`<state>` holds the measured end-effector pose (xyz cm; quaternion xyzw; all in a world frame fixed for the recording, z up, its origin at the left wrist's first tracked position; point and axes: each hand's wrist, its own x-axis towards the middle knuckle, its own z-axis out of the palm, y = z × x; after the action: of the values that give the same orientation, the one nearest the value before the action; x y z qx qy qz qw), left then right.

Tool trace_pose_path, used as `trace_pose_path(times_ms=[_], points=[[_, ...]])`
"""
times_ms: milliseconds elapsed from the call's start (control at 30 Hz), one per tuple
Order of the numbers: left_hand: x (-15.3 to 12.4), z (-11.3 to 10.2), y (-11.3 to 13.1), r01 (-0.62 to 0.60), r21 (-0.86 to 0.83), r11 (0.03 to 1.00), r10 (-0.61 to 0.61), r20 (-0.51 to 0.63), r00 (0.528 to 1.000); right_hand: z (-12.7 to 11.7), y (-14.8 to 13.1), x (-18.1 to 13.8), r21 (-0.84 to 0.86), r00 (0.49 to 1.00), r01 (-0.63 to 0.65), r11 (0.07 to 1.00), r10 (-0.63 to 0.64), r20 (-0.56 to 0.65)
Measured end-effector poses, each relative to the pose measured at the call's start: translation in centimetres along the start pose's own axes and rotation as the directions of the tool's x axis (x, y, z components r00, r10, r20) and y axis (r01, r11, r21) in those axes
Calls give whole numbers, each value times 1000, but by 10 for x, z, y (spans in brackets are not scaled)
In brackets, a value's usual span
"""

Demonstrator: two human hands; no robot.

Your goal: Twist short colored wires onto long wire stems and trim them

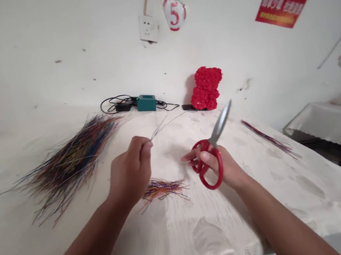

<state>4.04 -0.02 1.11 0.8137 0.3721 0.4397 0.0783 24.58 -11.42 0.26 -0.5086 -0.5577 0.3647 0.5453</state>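
My left hand (133, 165) is closed in a pinch on a few thin wires (165, 124), whose ends stick out to the upper right. My right hand (217, 161) holds a pair of red-handled scissors (218, 126), fingers around the handles and blades together, pointing up and away. Beneath and beside my left hand lies a small pile of short coloured wire pieces (164, 189) on the table. A large bundle of long multicoloured wires (78, 159) spreads over the table to the left. On the right rests a thin bundle of wires (267, 138), apart from my right hand.
The white-covered table (207, 238) meets the wall at the back. Along it are a teal box (146, 103) with black cables and a red flower-textured bear figure (206, 88). A socket (148, 28) is on the wall. Another white surface (329, 128) stands beyond the right edge.
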Motion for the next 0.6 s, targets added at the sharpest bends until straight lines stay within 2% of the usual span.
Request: trace_pose_path(times_ms=[67,267,467,600], points=[[0,-1,1,6,-23,1000,-6,27,1000,-1,4,2,-5,998,69,998,-69,1],[-1,-5,0,2,-89,996,2,36,999,0,9,5,-164,990,116,980,-127,-55],[-2,-6,-2,-39,-224,974,42,11,999,6,10,3,-277,996,60,959,-75,-45],[-3,-7,-2,-25,-336,942,30,10,1000,7,13,1,-409,992,5,913,-55,-110]])
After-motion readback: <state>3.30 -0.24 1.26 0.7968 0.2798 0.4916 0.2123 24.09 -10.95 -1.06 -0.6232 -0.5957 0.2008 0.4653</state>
